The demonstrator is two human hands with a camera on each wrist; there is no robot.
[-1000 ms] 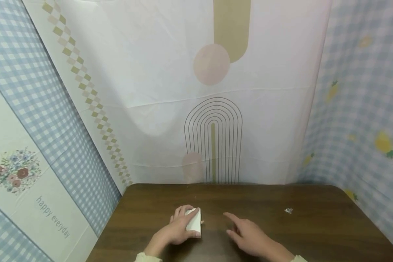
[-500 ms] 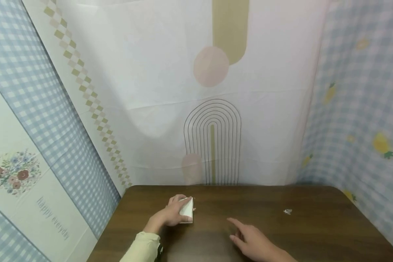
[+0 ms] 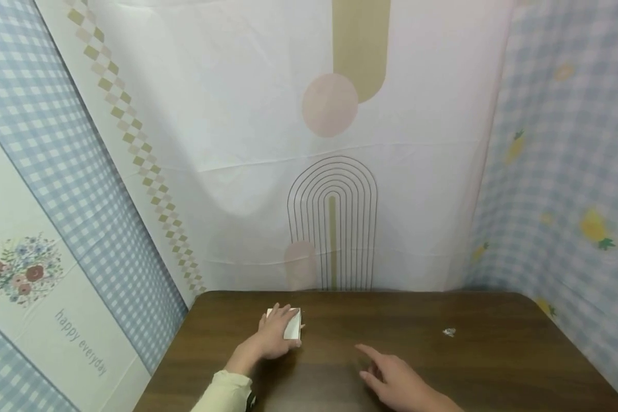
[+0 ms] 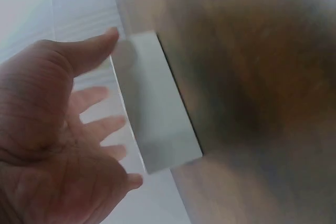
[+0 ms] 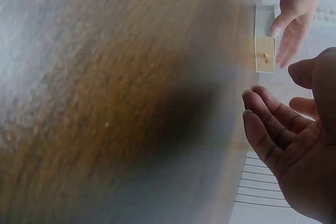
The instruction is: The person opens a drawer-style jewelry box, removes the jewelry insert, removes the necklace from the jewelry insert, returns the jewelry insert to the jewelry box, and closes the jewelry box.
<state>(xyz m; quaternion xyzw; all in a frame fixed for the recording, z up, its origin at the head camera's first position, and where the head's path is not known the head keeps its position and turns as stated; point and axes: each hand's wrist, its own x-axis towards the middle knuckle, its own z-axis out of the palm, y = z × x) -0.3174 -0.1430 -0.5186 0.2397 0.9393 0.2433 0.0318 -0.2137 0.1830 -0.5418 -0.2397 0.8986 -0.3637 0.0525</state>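
Observation:
A small white box (image 3: 292, 328) lies on the left half of the brown table. A little tan tab (image 5: 265, 57) sticks out of its side facing the right hand. My left hand (image 3: 274, 336) is over the box with fingers spread and fairly straight. In the left wrist view the thumb (image 4: 100, 51) lies at one corner of the box, and the other fingers are loosely apart beside it. My right hand (image 3: 399, 382) hovers over the table's near middle, its index finger extended and the others relaxed. Nothing is in it.
A small crumpled silvery scrap (image 3: 448, 332) lies on the right side of the table (image 3: 494, 366). A white patterned cloth (image 3: 237, 229) hangs right behind the far edge, with checked cloths (image 3: 556, 171) at both sides.
The left hand has moved the box away from me and slightly left. Its fingers have since loosened and spread. The right hand has shifted only slightly.

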